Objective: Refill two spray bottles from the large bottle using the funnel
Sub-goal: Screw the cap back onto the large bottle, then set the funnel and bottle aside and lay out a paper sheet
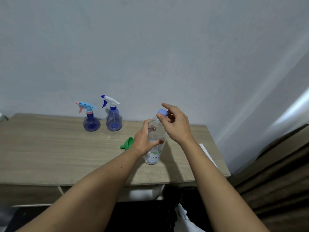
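A large clear water bottle [153,156] stands on the wooden table [50,148], right of centre. My left hand [143,141] wraps around its middle. My right hand [175,123] pinches the bottle's blue cap [161,112] between thumb and fingers at the top of the neck. A green funnel [127,143] lies on its side just left of my left hand. Two blue spray bottles stand near the wall: a round one with a light-blue and pink trigger [91,123] and a taller one with a white and blue trigger [113,121]. Both have their spray heads on.
A white sheet of paper [206,151] lies at the table's right edge, partly under my right arm. Dark wooden furniture [275,164] stands to the right of the table. The wall is close behind the spray bottles.
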`<state>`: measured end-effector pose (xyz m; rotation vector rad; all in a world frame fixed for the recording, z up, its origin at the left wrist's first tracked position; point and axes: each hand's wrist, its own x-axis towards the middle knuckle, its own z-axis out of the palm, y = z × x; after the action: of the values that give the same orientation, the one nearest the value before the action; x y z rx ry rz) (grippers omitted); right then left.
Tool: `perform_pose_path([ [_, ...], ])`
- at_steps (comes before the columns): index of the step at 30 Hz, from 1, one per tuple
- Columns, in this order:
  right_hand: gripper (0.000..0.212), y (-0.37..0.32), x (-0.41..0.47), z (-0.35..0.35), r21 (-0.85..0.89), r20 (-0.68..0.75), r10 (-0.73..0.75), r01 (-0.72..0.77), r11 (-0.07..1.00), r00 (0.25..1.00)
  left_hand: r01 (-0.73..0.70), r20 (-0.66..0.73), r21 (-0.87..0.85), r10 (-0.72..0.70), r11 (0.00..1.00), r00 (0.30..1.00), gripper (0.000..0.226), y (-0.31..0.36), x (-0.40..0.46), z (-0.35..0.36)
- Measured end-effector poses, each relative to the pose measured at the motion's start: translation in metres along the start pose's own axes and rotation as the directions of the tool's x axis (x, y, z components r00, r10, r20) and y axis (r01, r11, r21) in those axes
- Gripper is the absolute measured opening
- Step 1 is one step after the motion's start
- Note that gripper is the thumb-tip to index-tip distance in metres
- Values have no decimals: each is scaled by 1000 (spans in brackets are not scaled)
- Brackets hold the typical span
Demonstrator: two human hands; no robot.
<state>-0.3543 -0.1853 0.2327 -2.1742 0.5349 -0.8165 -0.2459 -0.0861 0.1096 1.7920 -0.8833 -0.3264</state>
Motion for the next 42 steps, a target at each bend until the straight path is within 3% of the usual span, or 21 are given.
perform_pose_path([
  [5, 17, 2, -3, 0, -2, -32, 0, 0, 1000, 999, -3, 15, 22, 3, 1000, 1000, 104, 2, 1, 2],
  [14, 20, 0, -4, 5, 16, -56, 21, -20, 1000, 998, 1, 17, 14, -1, 1000, 1000, 104, 5, -3, 0],
  [20, 58, 12, -13, -1, 29, 5, -12, 12, 999, 1000, -14, 87, 22, 12, 1000, 996, 128, 13, -3, -3],
  [26, 80, 20, -35, 12, 58, -70, 54, -50, 997, 996, -16, 122, 89, 5, 996, 993, 159, -3, -14, -16],
  [32, 112, 57, -80, 41, 85, -106, 265, -257, 963, 958, -29, 131, 210, 2, 977, 991, 141, -52, -29, -59],
  [37, 113, 83, -108, 77, 99, -56, 376, -370, 924, 925, -21, 134, 342, -26, 940, 991, 127, -98, -28, -81],
  [42, 116, 101, -112, 105, 124, -82, 418, -407, 905, 905, 22, 191, 387, -104, 922, 976, 128, -131, -14, -82],
])
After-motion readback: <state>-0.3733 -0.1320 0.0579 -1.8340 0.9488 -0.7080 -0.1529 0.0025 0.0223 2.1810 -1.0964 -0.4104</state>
